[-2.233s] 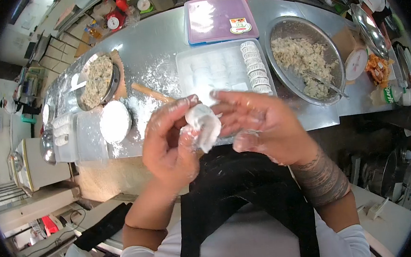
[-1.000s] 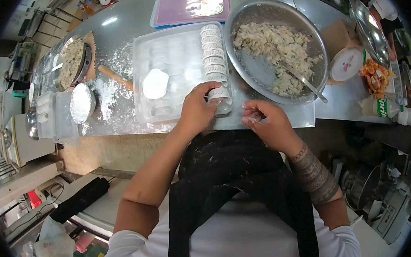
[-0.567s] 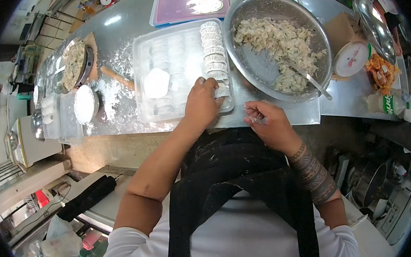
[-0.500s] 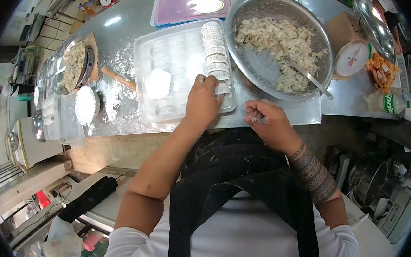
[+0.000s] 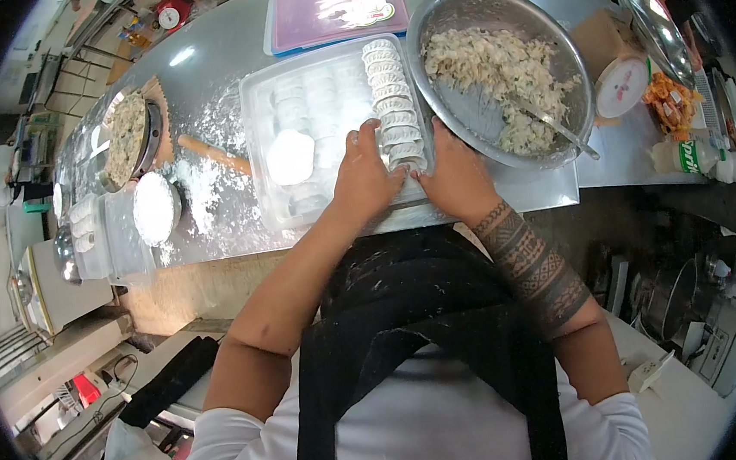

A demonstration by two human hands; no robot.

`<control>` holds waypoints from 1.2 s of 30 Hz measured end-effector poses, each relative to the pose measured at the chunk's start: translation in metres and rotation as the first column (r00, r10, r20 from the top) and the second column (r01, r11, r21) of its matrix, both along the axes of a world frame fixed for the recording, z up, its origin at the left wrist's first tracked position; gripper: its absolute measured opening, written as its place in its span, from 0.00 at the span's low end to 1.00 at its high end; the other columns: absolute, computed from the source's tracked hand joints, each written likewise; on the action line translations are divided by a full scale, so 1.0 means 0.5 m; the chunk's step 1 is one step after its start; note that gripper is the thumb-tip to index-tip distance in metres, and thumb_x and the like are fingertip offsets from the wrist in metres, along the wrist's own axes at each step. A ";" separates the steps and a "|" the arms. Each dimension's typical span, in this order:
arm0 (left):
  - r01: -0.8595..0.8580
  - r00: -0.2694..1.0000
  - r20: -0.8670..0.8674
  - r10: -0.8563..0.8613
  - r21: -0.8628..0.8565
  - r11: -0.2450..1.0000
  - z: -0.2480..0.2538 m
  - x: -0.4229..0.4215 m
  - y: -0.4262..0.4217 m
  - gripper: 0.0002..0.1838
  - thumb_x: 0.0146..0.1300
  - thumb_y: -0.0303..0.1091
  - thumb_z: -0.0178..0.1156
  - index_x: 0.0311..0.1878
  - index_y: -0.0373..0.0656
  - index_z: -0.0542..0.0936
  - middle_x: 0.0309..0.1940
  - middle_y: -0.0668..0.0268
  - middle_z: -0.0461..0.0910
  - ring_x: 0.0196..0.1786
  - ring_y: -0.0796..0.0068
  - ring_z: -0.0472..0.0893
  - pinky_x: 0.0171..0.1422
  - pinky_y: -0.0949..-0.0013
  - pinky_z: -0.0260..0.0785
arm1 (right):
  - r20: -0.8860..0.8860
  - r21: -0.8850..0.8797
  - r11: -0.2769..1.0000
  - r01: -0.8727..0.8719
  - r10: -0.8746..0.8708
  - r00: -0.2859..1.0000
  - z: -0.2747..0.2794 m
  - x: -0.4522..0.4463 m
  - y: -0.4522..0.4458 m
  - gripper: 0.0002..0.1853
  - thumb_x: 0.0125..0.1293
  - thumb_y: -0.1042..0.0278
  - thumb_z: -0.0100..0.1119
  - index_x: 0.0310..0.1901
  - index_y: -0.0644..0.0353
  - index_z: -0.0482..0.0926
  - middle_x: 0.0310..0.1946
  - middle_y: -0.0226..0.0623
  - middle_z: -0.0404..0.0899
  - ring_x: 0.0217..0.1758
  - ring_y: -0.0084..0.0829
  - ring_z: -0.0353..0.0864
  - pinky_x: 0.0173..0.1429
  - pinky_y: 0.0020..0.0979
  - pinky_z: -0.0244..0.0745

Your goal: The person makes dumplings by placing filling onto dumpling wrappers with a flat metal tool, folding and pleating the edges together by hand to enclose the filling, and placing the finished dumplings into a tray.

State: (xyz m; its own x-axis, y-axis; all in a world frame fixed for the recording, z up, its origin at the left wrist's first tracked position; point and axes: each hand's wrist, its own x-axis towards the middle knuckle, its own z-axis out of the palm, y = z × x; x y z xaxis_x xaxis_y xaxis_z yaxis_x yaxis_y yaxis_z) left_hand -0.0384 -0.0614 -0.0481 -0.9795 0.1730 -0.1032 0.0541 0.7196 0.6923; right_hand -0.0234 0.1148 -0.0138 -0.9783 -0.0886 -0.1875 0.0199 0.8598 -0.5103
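A column of pleated white dumplings (image 5: 394, 104) runs along the right side of a translucent plastic tray (image 5: 255, 144). At its near end, my left hand (image 5: 365, 176) rests inside the tray, thumb by the last dumpling and index finger stretched forward along the column's left. On the other side my right hand (image 5: 457, 174) lies over the tray's right edge, its thumb near the same dumpling and its index finger reaching forward. Thumb and index finger are apart on each hand, and neither is wrapped round anything. A round white wrapper (image 5: 290, 157) lies on the tray's cloudy surface.
A large steel bowl (image 5: 583, 92) of filling with a spoon (image 5: 559, 127) stands close at the right. Beyond the tray lies a purple lid (image 5: 316, 13). Leftward are a rolling pin (image 5: 213, 155), loose flour, a flour bowl (image 5: 156, 209) and a pan of filling (image 5: 126, 138).
My right hand has moved left and forward from beside the tray to its right edge, and its fingers have spread. My left hand has let go of the last dumpling, which sits in the column.
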 end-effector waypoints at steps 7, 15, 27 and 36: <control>-0.011 1.000 0.004 0.011 0.005 1.000 -0.008 -0.013 0.002 0.42 0.58 0.34 0.73 0.72 0.40 0.61 0.60 0.41 0.71 0.61 0.41 0.77 0.67 0.48 0.72 | 0.080 0.049 0.997 0.056 -0.060 0.995 -0.035 -0.039 -0.017 0.33 0.64 0.58 0.72 0.63 0.70 0.71 0.56 0.62 0.80 0.62 0.59 0.80 0.65 0.51 0.76; -0.035 0.999 0.025 0.036 -0.030 0.999 -0.007 -0.027 0.010 0.42 0.58 0.35 0.74 0.72 0.41 0.60 0.61 0.40 0.71 0.62 0.36 0.77 0.65 0.45 0.73 | 0.058 0.028 0.996 0.090 -0.091 0.994 -0.048 -0.046 -0.015 0.25 0.66 0.60 0.68 0.56 0.70 0.76 0.52 0.61 0.82 0.59 0.59 0.81 0.63 0.50 0.76; -0.014 0.994 -0.104 0.017 0.028 1.000 0.059 0.090 -0.127 0.38 0.56 0.32 0.76 0.69 0.41 0.70 0.53 0.49 0.77 0.55 0.52 0.81 0.58 0.55 0.76 | -0.072 0.161 0.986 -0.049 0.061 0.996 0.031 0.050 -0.019 0.25 0.66 0.60 0.68 0.59 0.67 0.78 0.54 0.57 0.82 0.64 0.55 0.78 0.68 0.48 0.73; -0.145 0.909 -0.394 0.136 0.007 0.989 0.020 0.252 -0.335 0.24 0.58 0.27 0.71 0.59 0.40 0.78 0.52 0.49 0.79 0.55 0.44 0.79 0.61 0.49 0.72 | -0.244 -0.175 0.886 -0.429 0.384 0.891 -0.017 -0.060 -0.285 0.06 0.70 0.67 0.60 0.41 0.59 0.83 0.40 0.45 0.81 0.49 0.48 0.80 0.56 0.46 0.76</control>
State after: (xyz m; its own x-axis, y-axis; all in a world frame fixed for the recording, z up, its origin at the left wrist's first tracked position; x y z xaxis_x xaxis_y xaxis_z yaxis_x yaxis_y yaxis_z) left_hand 0.0878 -0.2289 -0.0381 -0.9559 0.0330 0.2917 0.2153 0.7545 0.6200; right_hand -0.0536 -0.0278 -0.0222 -0.8612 -0.5027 0.0750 -0.4274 0.6364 -0.6422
